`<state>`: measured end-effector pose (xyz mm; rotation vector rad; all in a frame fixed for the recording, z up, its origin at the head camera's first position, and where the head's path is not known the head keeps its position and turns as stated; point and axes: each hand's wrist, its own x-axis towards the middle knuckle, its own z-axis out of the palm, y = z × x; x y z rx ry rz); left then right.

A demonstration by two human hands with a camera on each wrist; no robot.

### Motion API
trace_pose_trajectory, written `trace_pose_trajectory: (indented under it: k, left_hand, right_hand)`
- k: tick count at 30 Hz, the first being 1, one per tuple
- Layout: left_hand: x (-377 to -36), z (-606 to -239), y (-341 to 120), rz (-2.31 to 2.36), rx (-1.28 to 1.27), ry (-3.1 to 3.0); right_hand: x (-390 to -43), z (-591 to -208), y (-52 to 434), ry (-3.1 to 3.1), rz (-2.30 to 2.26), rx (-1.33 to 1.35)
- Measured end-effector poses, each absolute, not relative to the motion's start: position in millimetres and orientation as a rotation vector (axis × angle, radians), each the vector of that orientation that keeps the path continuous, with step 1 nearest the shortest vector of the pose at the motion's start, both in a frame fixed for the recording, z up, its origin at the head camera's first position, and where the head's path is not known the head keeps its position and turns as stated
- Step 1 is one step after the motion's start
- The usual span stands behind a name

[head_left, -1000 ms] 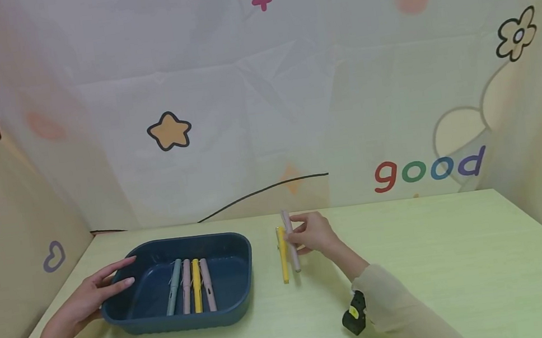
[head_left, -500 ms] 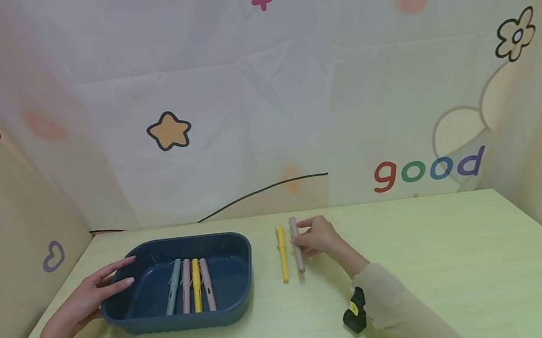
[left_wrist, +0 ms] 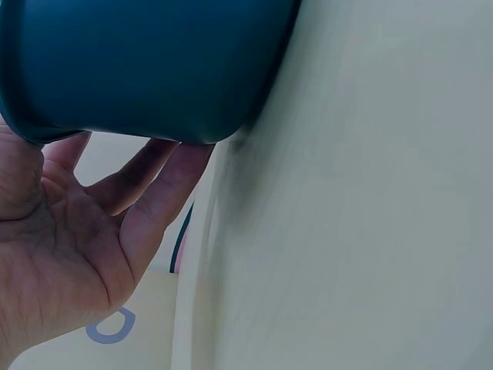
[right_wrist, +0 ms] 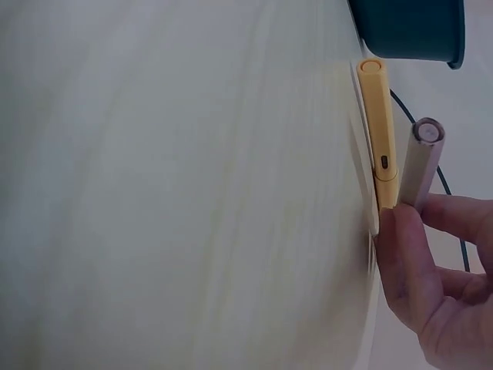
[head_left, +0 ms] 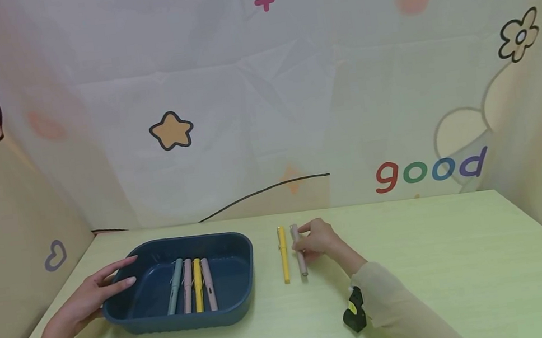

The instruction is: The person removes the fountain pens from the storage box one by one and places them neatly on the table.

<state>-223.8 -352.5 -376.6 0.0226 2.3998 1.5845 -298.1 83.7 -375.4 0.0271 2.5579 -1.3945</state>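
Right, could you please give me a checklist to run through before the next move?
1. Pale pen in the right hand: ok, pinched between the fingers.
2. Yellow pen apart from the pale pen: ok, visible gap.
3. Left hand on the blue tray: ok, gripping it.
4. Four pens in the blue tray: ok, side by side.
5. Pale pen's far end touching the table: cannot tell.

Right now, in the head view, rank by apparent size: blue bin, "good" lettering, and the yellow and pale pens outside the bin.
Blue bin
"Good" lettering
Yellow pen and pale pen: too alike to rank
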Motion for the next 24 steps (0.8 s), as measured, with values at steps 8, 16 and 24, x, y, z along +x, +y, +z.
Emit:
trace_pose_trajectory:
  k: [8,16,24]
  left_hand:
    - [-223.8,-376.7,-352.6,1.572,0.029,2.41]
    - [-224.2,-376.0,-351.4,1.564,0.004,2.409]
    - [-224.9,-377.6,-352.2,1.583,0.021,2.404]
  right_hand:
    - [-299.5,-376.1,82.2,2.618,-1.321,0.041]
    - [-298.7,-378.5,81.6,2.688,-1.216,-0.026]
    - [-299.8,-379.4,85.7,2.631,-1.199,-0.025]
